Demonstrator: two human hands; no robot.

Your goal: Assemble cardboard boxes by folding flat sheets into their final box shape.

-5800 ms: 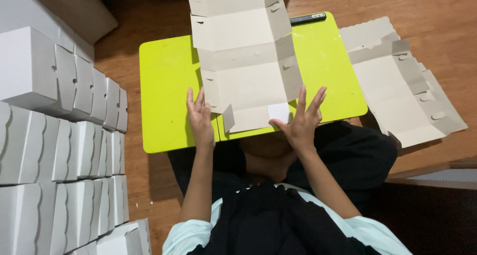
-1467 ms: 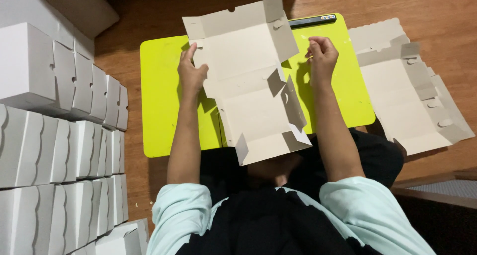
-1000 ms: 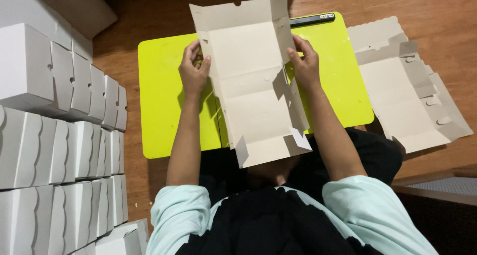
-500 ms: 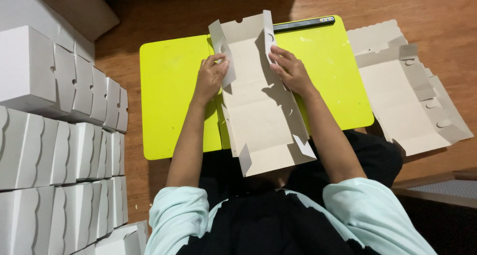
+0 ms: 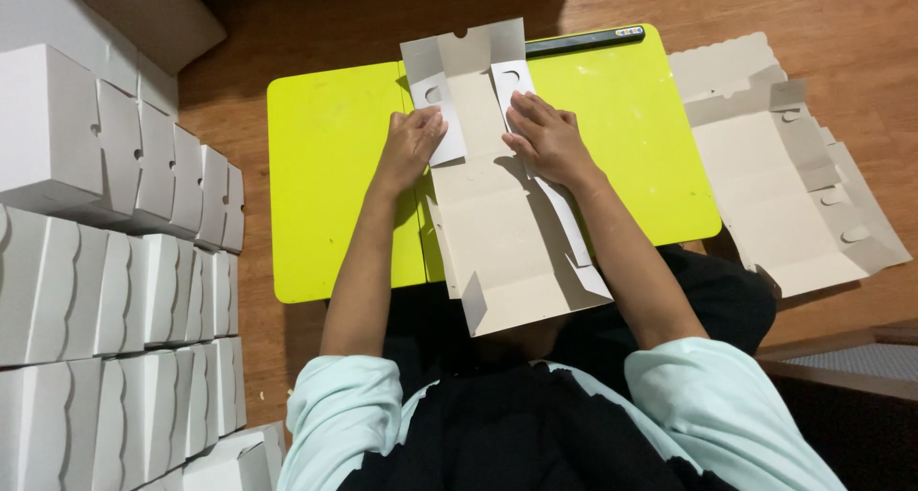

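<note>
A grey-brown cardboard box blank (image 5: pixel 502 233) lies on a lime-green board (image 5: pixel 325 175), its near end overhanging toward my lap. Its two long side panels stand folded up. My left hand (image 5: pixel 411 142) presses the left side flap inward near the far end. My right hand (image 5: pixel 545 137) presses the right side flap inward. The far end flap (image 5: pixel 464 49) stands up beyond my fingers, with white tabs bent in at both corners.
Rows of finished white boxes (image 5: pixel 105 252) are stacked along the left. A pile of flat box blanks (image 5: pixel 784 175) lies on the wooden floor at the right. A dark ruler-like strip (image 5: pixel 583 40) rests on the board's far edge.
The blank was flat on the board, then lifted upright. Now it is laid down again with its sides folded up, and both hands have moved inward onto the side flaps.
</note>
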